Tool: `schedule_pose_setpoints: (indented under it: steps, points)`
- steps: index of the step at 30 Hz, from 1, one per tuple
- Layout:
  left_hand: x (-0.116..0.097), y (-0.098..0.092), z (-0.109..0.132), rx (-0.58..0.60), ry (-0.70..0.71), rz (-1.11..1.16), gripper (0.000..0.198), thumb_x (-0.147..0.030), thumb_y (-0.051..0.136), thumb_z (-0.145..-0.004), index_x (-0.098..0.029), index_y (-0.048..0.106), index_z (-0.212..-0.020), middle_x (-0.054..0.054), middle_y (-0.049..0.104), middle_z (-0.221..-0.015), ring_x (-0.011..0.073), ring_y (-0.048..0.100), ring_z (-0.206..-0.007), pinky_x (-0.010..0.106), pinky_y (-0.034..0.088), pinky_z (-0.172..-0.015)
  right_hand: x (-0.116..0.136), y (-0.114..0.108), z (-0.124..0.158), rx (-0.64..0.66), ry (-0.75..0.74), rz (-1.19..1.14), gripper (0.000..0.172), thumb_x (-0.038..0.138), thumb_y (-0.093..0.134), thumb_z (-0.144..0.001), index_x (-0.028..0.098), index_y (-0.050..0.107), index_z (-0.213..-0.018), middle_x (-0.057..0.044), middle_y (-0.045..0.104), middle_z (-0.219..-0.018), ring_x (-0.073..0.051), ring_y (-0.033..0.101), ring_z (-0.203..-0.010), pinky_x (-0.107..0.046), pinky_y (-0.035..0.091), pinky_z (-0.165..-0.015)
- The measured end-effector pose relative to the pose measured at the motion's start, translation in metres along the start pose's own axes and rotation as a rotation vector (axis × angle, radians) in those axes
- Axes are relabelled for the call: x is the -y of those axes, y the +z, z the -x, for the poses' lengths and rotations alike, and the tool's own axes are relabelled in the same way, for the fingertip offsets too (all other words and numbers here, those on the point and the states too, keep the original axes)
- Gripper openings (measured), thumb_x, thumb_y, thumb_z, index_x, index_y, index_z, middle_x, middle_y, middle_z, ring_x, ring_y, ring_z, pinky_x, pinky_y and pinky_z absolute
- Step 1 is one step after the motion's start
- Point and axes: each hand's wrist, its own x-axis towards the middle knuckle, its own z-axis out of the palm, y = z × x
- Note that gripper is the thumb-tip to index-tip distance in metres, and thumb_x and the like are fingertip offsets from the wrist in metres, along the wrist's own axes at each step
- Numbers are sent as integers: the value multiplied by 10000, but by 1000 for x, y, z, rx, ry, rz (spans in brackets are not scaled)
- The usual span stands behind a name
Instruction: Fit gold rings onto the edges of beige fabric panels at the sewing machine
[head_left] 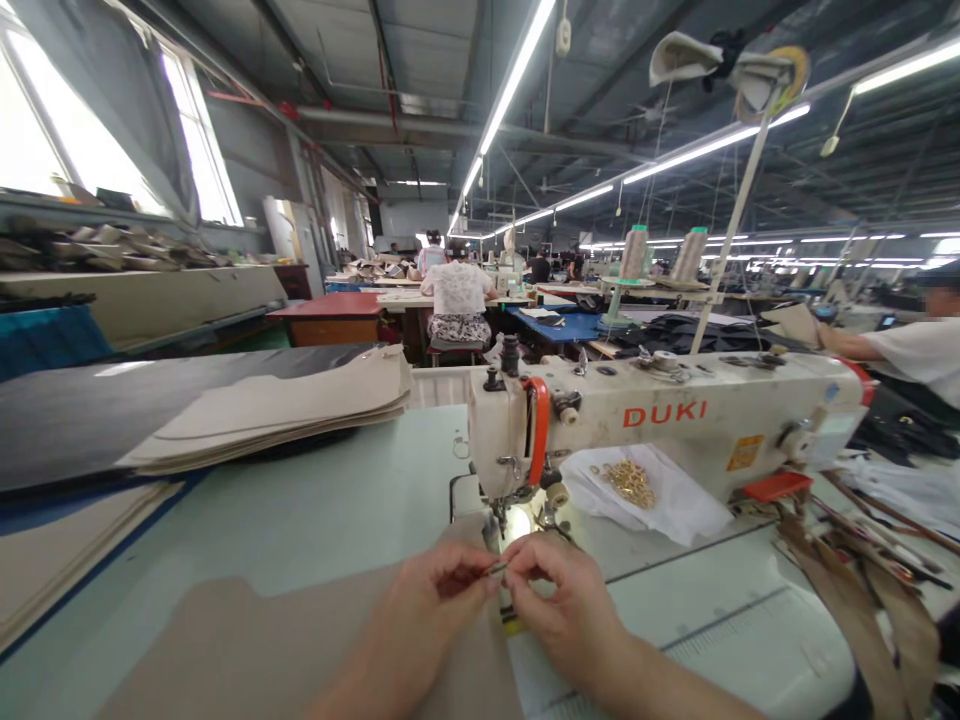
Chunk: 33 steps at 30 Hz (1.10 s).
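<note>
One small, thin, pale piece (498,569) is pinched between the fingertips of the left hand (439,590) and the right hand (555,595). It is held just in front of the cream DUKI sewing machine (675,415), above tan fabric (247,640) laid on the pale green table (315,500).

Near centre, a cream-white metal sewing machine (675,420) carries red lettering and an orange guard. A flat beige fabric panel (285,640) lies near on the pale mint-green tabletop (322,500). Right, gold metal rings (630,482) rest on a white cloth (675,510).
</note>
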Motion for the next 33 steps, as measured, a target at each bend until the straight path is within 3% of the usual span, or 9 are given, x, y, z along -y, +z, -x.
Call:
schedule_pose_setpoints:
  steps: [5, 9, 16, 23, 33]
  points:
    - [-8, -2, 6, -108, 152, -267, 143, -302, 573, -737, -255, 707, -722, -4, 712, -742, 183, 637, -703, 258, 489, -700, -3, 1, 1, -13, -70, 21, 134, 128, 525, -801, 194, 589, -703, -33, 679, -828, -139, 622, -793, -219, 450, -718]
    - [-6, -1, 8, -141, 171, -359, 152, -271, 548, -741, -260, 699, -742, -4, 720, -781, 188, 647, -732, 256, 484, -727, -5, 0, 1, -26, -74, 13, 128, 146, 551, -812, 197, 637, -733, -36, 695, -834, -143, 639, -806, -219, 466, -739]
    - [-9, -1, 9, -91, 138, -309, 153, -263, 519, -743, -240, 669, -721, -7, 708, -738, 177, 636, -692, 247, 474, -699, -6, 0, 1, -6, 118, -100, 75, 179, 591, -768, 186, 660, -797, -4, 666, -718, -121, 599, -648, -194, 456, -606]
    - [-12, -2, 7, -14, 77, -211, 166, -315, 530, -761, -218, 650, -698, -17, 672, -688, 158, 597, -662, 235, 457, -676, -4, -2, -1, 55, 301, -304, 114, 281, 632, -761, 184, 687, -737, 3, 650, -636, -121, 565, -589, -215, 435, -574]
    - [-10, -4, 6, 39, 86, -180, 217, -361, 519, -790, -198, 643, -716, -6, 636, -676, 159, 572, -673, 237, 438, -655, -3, -6, -3, 107, 327, -293, 114, 270, 620, -755, 175, 677, -731, 12, 632, -615, -113, 542, -564, -216, 411, -560]
